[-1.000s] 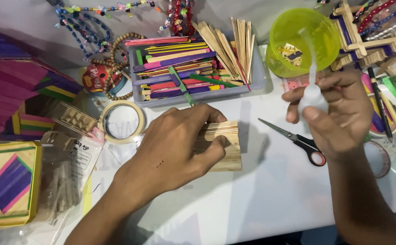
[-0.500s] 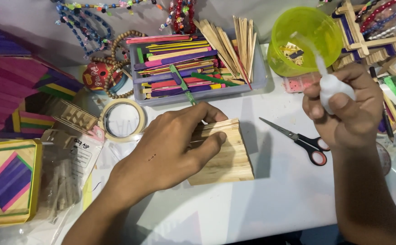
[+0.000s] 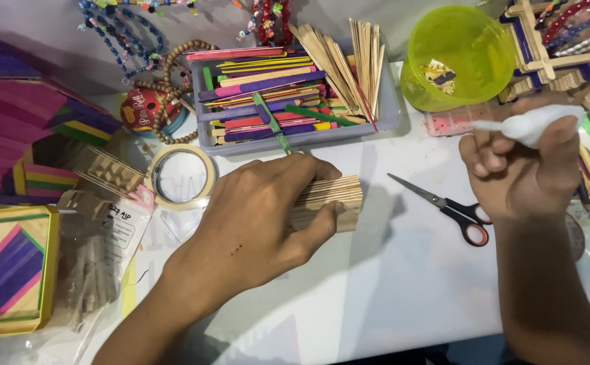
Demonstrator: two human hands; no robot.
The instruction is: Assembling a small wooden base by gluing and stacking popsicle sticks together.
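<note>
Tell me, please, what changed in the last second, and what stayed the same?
The right hand carried the white glue bottle away from the work, up and to the right, nozzle now pointing left. The left hand stayed pressed on the wooden stick block, which now sits tilted. Scissors, tape roll and stick tray stayed put.

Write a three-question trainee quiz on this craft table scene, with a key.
1. True or false: the left hand rests on the wooden stick block.
2. What does the right hand hold? A) scissors B) white glue bottle C) tape roll
3. Fill in: the scissors lie on the white table between the block and the ____ hand.

Key: 1 true; 2 B; 3 right.
</note>
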